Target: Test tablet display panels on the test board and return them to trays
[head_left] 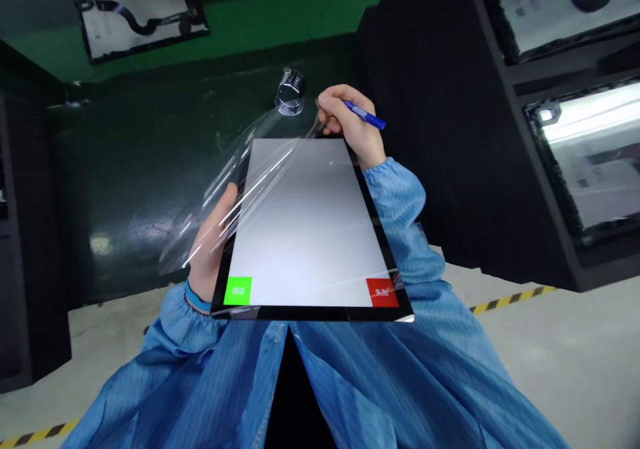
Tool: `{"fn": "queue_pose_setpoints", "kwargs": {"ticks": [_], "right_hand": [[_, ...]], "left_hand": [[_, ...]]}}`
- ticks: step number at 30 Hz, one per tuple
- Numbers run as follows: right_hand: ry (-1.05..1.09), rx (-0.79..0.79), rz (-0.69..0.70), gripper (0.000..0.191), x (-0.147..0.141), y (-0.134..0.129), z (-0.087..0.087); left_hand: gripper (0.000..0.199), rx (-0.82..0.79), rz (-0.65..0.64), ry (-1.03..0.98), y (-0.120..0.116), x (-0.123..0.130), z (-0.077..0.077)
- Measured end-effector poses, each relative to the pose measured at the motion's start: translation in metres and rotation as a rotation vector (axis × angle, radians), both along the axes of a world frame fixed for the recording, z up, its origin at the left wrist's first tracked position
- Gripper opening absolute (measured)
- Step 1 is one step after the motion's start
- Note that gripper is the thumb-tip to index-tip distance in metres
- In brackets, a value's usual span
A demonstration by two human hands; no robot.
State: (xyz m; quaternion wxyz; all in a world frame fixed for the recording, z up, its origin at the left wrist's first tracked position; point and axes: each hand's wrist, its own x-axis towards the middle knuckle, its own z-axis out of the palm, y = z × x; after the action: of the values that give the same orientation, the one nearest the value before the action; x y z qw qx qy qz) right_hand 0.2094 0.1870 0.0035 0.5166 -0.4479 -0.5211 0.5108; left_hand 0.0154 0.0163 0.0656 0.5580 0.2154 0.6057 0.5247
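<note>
A black-framed tablet [310, 222] shows a bright white screen with a green square at its lower left and a red one at its lower right. My left hand [213, 242] supports its left edge, with the thumb showing and the other fingers hidden. Clear film [240, 169] hangs loose over the tablet's upper left part and my left hand. Above the tablet's top right corner, my right hand [350, 119] pinches the film's edge between thumb and fingers. A blue pen [365, 114] is also held in that hand, pointing right.
A shiny metal fitting [290, 92] stands on the dark green surface [125, 169] beyond the tablet. Panels with white sheets lie at the upper left [143, 22] and on the dark rack [425, 169] at the right. Yellow-black tape [515, 299] crosses the floor.
</note>
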Motion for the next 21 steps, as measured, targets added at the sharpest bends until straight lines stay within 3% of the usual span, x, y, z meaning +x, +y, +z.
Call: {"fn": "queue_pose_setpoints", "kwargs": {"ticks": [4,6,10,15,18,21], "right_hand": [[-0.001,-0.03,-0.019,0.021,-0.002,-0.003,0.008],[0.037,-0.02,-0.019,0.023,-0.002,-0.003,0.009],[0.085,-0.006,-0.018,0.025,-0.003,-0.002,0.009],[0.029,-0.028,-0.005,0.025,-0.003,-0.001,0.01],[0.049,0.034,0.051,0.021,0.0,-0.001,0.008],[0.12,0.15,0.139,0.015,0.002,-0.001,0.007]], "left_hand": [[0.018,-0.099,-0.014,0.32,0.003,0.004,0.008],[0.022,-0.137,-0.032,0.374,0.002,0.004,0.008],[0.027,-0.118,-0.101,0.267,-0.002,0.002,0.001],[0.023,-0.146,-0.007,0.273,0.001,0.003,-0.001],[0.022,-0.171,0.052,0.297,0.003,0.003,-0.006],[0.015,-0.126,0.027,0.271,-0.002,-0.002,-0.02]]}}
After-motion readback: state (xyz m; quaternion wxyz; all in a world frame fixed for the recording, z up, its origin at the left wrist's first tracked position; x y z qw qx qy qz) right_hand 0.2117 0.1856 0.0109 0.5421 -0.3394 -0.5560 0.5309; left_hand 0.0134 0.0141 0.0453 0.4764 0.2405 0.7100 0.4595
